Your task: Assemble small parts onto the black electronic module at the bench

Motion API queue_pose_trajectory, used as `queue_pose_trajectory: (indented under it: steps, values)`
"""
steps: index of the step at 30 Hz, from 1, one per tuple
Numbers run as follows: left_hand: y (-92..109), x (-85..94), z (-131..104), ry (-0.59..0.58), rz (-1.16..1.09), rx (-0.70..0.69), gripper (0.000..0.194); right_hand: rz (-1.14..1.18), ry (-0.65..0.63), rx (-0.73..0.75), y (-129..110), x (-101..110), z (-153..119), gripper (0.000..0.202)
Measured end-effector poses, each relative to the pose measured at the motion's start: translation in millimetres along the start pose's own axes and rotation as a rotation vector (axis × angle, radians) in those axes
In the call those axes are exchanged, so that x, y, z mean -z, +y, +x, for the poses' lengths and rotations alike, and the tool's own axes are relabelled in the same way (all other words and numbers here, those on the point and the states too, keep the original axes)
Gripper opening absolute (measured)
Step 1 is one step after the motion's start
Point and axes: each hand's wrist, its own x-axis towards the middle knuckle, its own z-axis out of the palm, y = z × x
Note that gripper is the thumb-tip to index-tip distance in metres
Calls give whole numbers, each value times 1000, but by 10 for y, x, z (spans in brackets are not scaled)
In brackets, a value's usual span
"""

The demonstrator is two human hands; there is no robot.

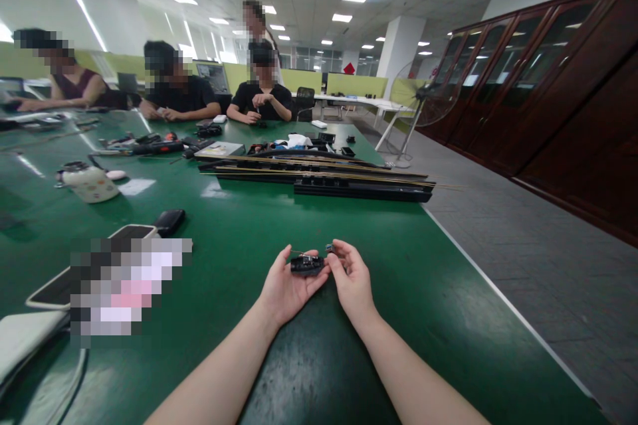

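My left hand (286, 291) is turned palm up and holds a small black device (306, 265) across its fingers. Fine details and what looks like a thin wire show on the upper side of the device, but its kind cannot be made out. Close by on the right, my right hand (355, 282) pinches a small dark grey piece (329, 248) between thumb and fingers. Its fingertips come right up to the right end of the device. Both hands are above the green table (239, 372).
Black rails with thin brass-coloured rods (319, 176) lie across the table ahead. At left are a patterned cup (92, 184), a phone (100, 262) and a black case (170, 221). Tools and parts lie farther back, where several people sit. A fan (421, 96) stands beyond the right edge.
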Motion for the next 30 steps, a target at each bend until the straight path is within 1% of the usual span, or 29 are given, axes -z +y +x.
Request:
queue_pose_trajectory:
  steps: [4,11,19,30]
  values:
    - [0,-2,1,-5,1,-6,39,74,30,-34,-25,-9,10,28]
    - [7,-15,0,26,0,6,38,147,107,-79,-41,-9,42,30]
    - [12,-19,-4,32,3,6,37,151,139,-131,0,11,54,30]
    - [6,-37,-2,68,28,-4,36,147,143,-173,9,14,65,32]
